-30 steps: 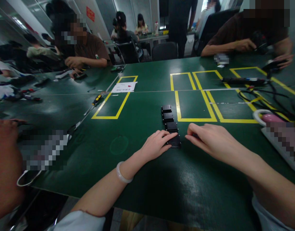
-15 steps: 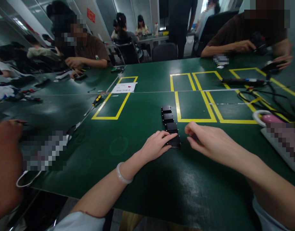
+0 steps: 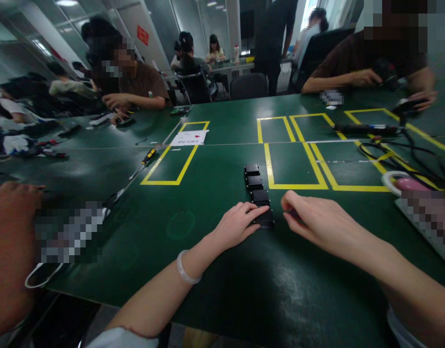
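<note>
Several small black rectangular blocks stand in a row on the green table, running away from me; the far block [image 3: 251, 169] and a middle block [image 3: 260, 196] show clearly, with tiny bright pins or screws at their sides. My left hand [image 3: 239, 223] lies over the nearest black block [image 3: 265, 221], its thumb and fingers against it and partly covering it. Just right of that block, my right hand [image 3: 307, 213] is held curled, thumb and fingertips drawn together. Whatever may be between those fingertips is hidden.
Yellow tape frames [image 3: 298, 186] mark the green table [image 3: 222, 285]. At left are a white card [image 3: 189, 137], a yellow-black screwdriver [image 3: 149, 156] and a co-worker's arm [image 3: 12, 246]. Black cables [image 3: 384, 154] and a pink round object [image 3: 407, 184] lie right. Other people sit across the table.
The view has tilted slightly, so the scene sits a little lower. Both hands keep nearly the same pose beside the nearest block, and the blocks remain in their row.
</note>
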A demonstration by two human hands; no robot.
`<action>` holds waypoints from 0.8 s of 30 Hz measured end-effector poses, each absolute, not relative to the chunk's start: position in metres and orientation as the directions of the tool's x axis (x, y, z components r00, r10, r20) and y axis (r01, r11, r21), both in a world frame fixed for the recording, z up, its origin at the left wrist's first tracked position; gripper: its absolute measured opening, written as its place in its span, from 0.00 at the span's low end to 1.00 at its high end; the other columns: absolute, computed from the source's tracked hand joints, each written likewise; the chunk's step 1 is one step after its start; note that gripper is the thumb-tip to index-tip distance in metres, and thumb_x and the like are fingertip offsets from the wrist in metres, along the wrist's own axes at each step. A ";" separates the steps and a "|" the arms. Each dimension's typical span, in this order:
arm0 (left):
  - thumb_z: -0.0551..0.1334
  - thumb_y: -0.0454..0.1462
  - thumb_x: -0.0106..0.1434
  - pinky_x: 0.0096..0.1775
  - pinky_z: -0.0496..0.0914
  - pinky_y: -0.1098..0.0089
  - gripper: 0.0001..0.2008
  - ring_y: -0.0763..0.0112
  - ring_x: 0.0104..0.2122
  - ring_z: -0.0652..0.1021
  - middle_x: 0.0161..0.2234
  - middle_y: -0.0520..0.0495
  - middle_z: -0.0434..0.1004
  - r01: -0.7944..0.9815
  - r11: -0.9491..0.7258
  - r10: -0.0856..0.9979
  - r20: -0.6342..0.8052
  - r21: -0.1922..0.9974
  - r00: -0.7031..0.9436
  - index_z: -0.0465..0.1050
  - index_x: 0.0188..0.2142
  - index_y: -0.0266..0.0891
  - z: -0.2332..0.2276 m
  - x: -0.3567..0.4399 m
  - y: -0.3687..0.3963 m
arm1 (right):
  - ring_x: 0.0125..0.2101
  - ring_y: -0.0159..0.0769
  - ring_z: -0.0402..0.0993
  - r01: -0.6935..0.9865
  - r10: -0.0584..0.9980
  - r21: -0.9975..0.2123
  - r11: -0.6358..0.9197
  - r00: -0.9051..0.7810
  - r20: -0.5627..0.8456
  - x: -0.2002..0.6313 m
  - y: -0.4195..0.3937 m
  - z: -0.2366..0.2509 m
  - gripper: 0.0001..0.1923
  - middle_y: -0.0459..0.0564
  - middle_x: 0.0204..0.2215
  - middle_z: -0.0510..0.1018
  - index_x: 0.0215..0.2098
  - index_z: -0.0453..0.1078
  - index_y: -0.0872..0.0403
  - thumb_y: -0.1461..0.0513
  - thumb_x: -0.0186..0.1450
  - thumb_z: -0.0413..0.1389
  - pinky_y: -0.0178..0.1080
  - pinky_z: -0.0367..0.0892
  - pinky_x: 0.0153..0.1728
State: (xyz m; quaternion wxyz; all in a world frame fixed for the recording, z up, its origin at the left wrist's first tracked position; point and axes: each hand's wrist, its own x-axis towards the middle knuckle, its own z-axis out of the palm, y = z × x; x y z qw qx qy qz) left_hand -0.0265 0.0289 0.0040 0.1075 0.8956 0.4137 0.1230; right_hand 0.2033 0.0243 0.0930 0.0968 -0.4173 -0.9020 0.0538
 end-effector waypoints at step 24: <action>0.57 0.39 0.67 0.50 0.68 0.60 0.27 0.63 0.49 0.69 0.52 0.45 0.65 0.713 -0.631 0.769 0.130 0.306 0.625 0.52 0.63 0.50 0.006 -0.027 0.029 | 0.23 0.32 0.70 0.746 0.761 -0.154 0.648 -0.639 0.107 0.202 0.025 0.093 0.04 0.45 0.26 0.74 0.36 0.57 0.51 0.60 0.69 0.44 0.34 0.52 0.23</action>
